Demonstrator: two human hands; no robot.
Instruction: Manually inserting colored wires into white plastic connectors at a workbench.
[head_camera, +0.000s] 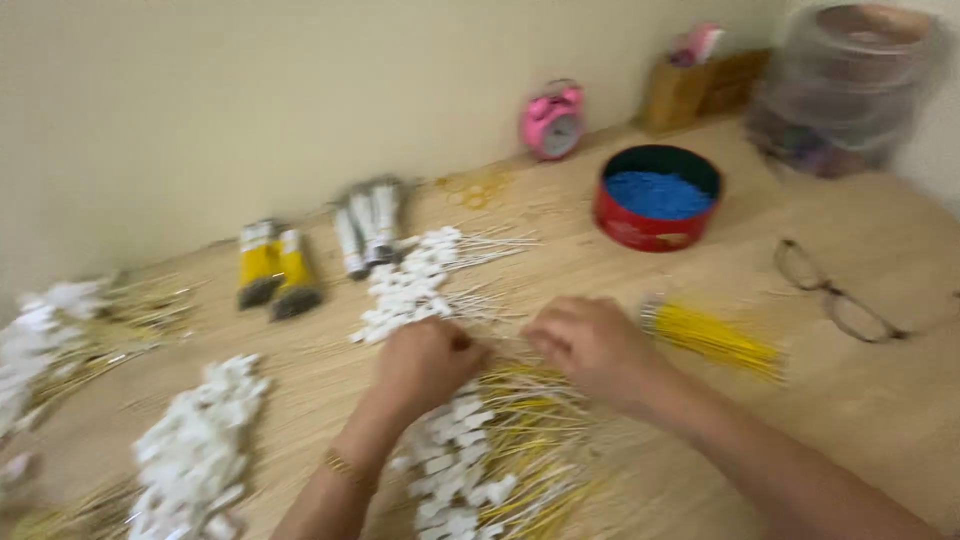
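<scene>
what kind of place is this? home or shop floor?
Probably a home desk used for hand piecework, not a factory line. A pink alarm clock, eyeglasses and a red round tin sit on a wooden table against a plain wall, with piles of white-tagged wires around both hands.

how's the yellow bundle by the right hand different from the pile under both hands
The yellow bundle is tied tight and lies apart; the pile under the hands is loose and fanned. The bundle shows no white tags; the pile has many. Both hold thin yellow strands on the table.
</scene>
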